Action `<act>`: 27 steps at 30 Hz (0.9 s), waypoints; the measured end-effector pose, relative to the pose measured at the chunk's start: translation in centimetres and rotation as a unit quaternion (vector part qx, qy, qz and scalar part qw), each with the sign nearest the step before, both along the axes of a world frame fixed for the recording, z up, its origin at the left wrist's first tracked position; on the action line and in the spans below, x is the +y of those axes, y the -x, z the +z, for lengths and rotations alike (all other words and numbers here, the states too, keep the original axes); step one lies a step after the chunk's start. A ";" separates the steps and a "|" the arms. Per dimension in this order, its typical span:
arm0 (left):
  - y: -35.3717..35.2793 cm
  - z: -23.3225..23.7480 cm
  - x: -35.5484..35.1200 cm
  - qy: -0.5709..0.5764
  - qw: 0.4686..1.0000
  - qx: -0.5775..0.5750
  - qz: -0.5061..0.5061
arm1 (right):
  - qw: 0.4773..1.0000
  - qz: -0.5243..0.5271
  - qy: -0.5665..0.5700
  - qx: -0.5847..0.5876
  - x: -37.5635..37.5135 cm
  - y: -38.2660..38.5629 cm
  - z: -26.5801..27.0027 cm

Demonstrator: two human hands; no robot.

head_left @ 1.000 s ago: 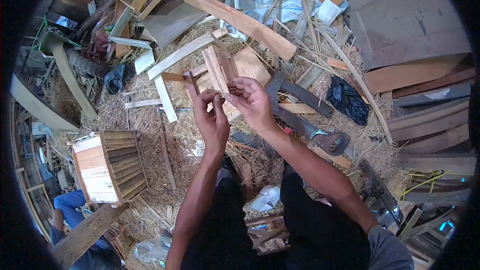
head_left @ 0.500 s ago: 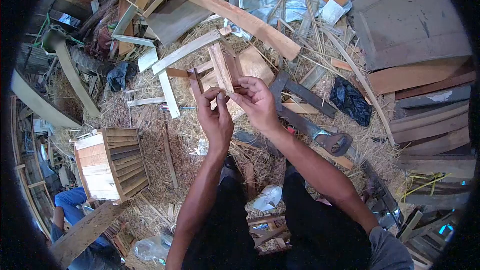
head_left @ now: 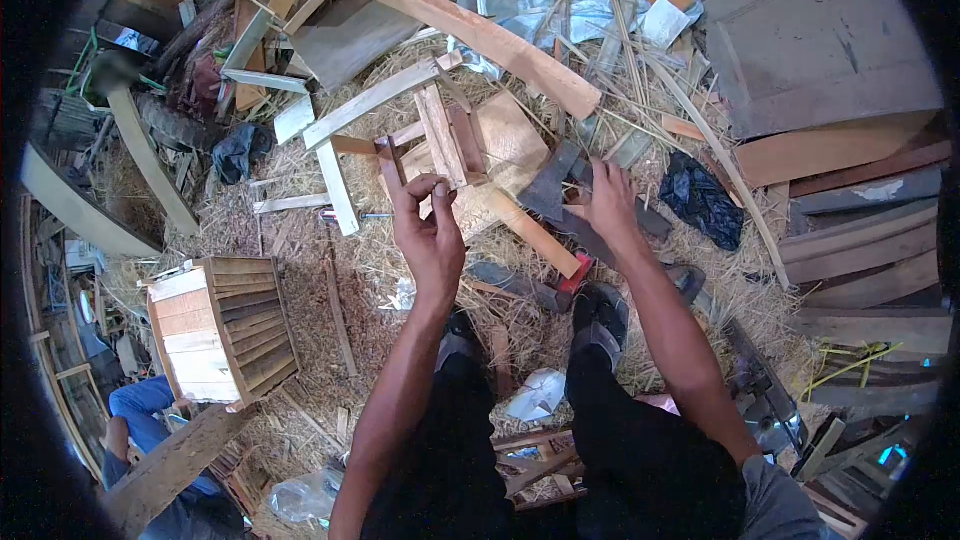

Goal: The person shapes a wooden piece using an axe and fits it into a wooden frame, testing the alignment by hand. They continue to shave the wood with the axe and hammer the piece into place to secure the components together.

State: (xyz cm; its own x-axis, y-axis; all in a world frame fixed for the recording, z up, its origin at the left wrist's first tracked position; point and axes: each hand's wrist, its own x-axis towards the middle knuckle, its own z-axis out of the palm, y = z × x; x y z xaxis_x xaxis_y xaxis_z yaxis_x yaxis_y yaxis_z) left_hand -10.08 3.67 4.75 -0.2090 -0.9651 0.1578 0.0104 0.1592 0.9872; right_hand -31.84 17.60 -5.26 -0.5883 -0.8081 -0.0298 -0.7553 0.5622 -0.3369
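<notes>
Two hands are apart over the straw (head_left: 300,230). The left hand (head_left: 430,225) is raised, thumb and forefinger pinched together — what sits between them is too small to tell. The right hand (head_left: 610,202) lies with loose, spread fingers on a dark metal bar (head_left: 652,223) — just beside the hatchet (head_left: 535,232) and near the small wooden frame (head_left: 450,145).

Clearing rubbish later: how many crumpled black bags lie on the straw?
2. One black bag lies left of the left hand; a second black bag lies right of the right hand. More may be buried out of sight.
</notes>
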 end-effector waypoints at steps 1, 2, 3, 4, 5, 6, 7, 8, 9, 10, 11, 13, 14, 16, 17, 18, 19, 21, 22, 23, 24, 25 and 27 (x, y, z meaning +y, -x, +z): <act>0.0 0.2 0.1 -0.003 1.000 -0.014 0.003 | 0.998 0.005 -0.034 -0.044 -0.6 0.8 0.4; -0.1 0.4 0.1 -0.006 1.000 -0.027 0.006 | 0.994 0.010 -0.067 -0.089 -0.9 1.3 0.8; -0.2 0.7 0.1 -0.008 0.999 -0.041 0.009 | 0.993 0.017 -0.060 -0.100 -0.7 1.6 0.9; -0.2 0.9 0.0 -0.014 0.999 -0.048 0.004 | 0.992 0.026 -0.052 -0.110 -0.5 2.0 1.0; -0.3 1.0 -0.1 -0.021 0.998 -0.056 0.002 | 0.991 0.038 -0.045 -0.121 -0.6 2.1 1.0; -0.5 1.1 0.0 -0.030 0.997 -0.065 0.000 | 0.990 0.018 -0.043 -0.133 -0.7 1.9 1.9; -0.6 1.0 -0.1 -0.027 0.997 -0.074 0.000 | 0.989 -0.002 -0.041 -0.144 -0.8 1.9 3.5; -0.6 0.9 -0.1 -0.021 0.998 -0.067 0.004 | 0.987 -0.023 -0.039 -0.154 -0.8 1.8 4.5; -0.6 0.7 -0.1 -0.016 0.998 -0.059 0.006 | 0.994 -0.027 0.004 -0.104 -0.7 1.6 4.7; -0.5 0.6 0.0 -0.011 0.999 -0.052 0.004 | 0.993 -0.038 0.027 -0.105 -0.6 1.6 5.0; -0.4 0.5 0.1 -0.015 0.999 -0.049 0.011 | 0.992 -0.050 0.051 -0.105 -0.4 1.9 5.3; -0.3 0.7 0.2 -0.022 0.999 -0.042 0.025 | 0.986 -0.068 0.092 -0.120 -0.9 1.9 6.8; -0.3 0.6 0.3 -0.016 0.998 -0.046 0.026 | 0.982 -0.075 0.107 -0.135 -1.4 1.9 7.4; -0.4 0.3 0.3 -0.005 0.998 -0.053 0.028 | 0.963 -0.084 0.113 -0.231 -2.4 1.1 9.1; -0.5 0.3 0.3 0.001 0.997 -0.076 0.025 | 0.941 -0.085 0.101 -0.312 -3.2 0.4 10.0; -0.5 0.2 0.3 0.001 0.997 -0.066 0.028 | 0.912 -0.084 0.089 -0.392 -4.0 -0.6 10.5; -0.4 0.0 0.2 0.002 0.998 -0.057 0.031 | 0.845 -0.091 0.123 -0.512 -4.7 -1.9 10.6; -0.3 0.4 0.3 -0.014 0.998 -0.049 0.030 | 0.734 -0.079 0.186 -0.648 -6.1 -4.4 10.0; -0.3 0.4 0.3 -0.012 0.998 -0.049 0.033 | 0.704 -0.064 0.217 -0.674 -6.9 -5.6 9.4; -0.2 0.4 0.4 -0.009 0.998 -0.050 0.034 | 0.692 -0.033 0.240 -0.680 -7.5 -6.6 8.9; -0.1 0.5 0.4 -0.006 0.998 -0.051 0.036 | 0.679 -0.004 0.263 -0.686 -8.1 -7.5 8.7; -0.2 0.6 0.5 0.006 0.997 -0.068 0.034 | 0.665 0.027 0.285 -0.690 -8.7 -8.2 8.2; -0.2 0.5 0.3 0.008 0.996 -0.079 0.041 | 0.703 0.045 0.336 -0.626 -9.9 -9.3 7.5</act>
State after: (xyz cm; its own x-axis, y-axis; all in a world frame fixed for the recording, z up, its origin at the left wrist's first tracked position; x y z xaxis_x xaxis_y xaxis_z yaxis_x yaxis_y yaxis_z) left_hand -9.84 3.98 5.24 -0.1534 -0.9775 0.1445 -0.1586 0.1687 0.9728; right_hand -22.54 7.69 2.27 -0.3857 -0.9198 -0.0720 0.3464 -0.0721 -0.9353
